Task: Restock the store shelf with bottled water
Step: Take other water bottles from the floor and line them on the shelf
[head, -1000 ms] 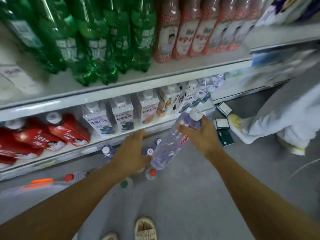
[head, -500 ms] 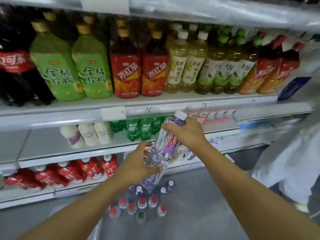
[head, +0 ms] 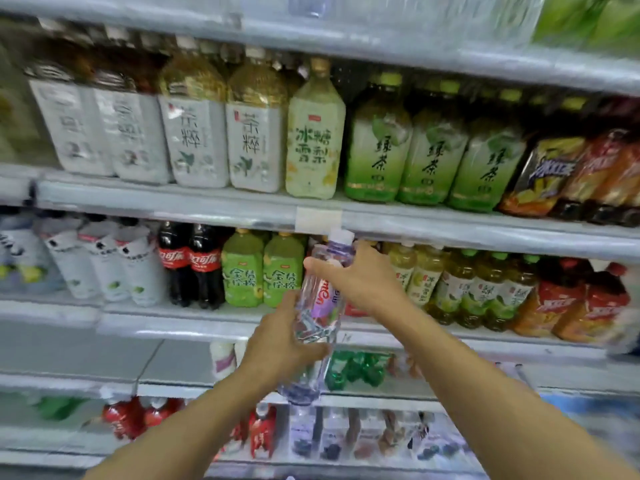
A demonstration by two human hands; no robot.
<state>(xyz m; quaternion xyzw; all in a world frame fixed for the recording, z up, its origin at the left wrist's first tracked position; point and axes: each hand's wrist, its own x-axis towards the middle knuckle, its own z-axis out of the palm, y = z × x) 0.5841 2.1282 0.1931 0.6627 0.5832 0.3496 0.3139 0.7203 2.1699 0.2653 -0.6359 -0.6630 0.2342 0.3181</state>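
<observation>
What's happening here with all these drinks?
A person is holding one clear plastic water bottle with a purple label and white cap in both hands, in front of grey store shelves packed with tea and cola bottles. The left hand grips its lower body; the right hand grips near the neck. The bottle is tilted, cap upward, and not yet on any shelf.

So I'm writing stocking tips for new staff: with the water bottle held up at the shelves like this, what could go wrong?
1. The water bottle is tilted, held by the left hand low and the right hand near the neck; it could slip.
2. Its cap sits close to the shelf edge and might knock it.
3. The green tea bottles behind stand packed; a bump might topple them.
</observation>
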